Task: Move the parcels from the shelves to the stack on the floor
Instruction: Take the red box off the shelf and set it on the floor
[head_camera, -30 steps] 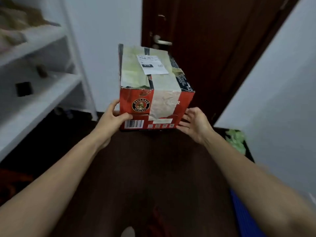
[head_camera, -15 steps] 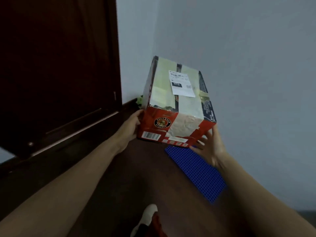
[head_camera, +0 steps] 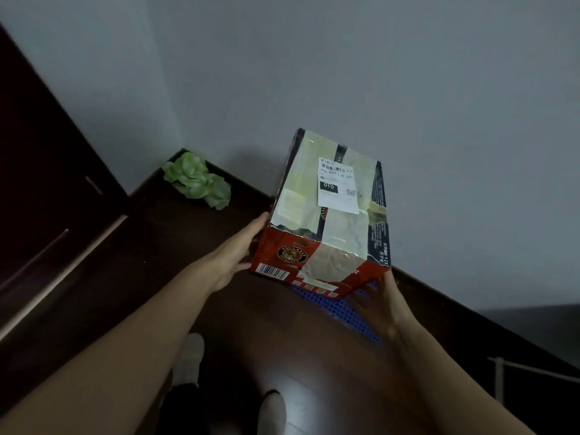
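Note:
I carry one parcel, a taped red cardboard box with a white shipping label on top, tilted above the dark floor near the wall. My left hand presses flat against its left side. Supporting its lower right corner from beneath, my right hand has its fingers straight. A blue perforated mat lies on the floor directly under the box, partly hidden by it. No stack of parcels and no shelves show in this view.
A crumpled green wrapping sits in the floor corner by the grey wall. The dark wooden door fills the left. My feet stand below. A white frame bar juts in at lower right.
I have turned away from the shelves and door toward the wall corner. The box has come lower, over the blue mat, with both hands still at its sides.

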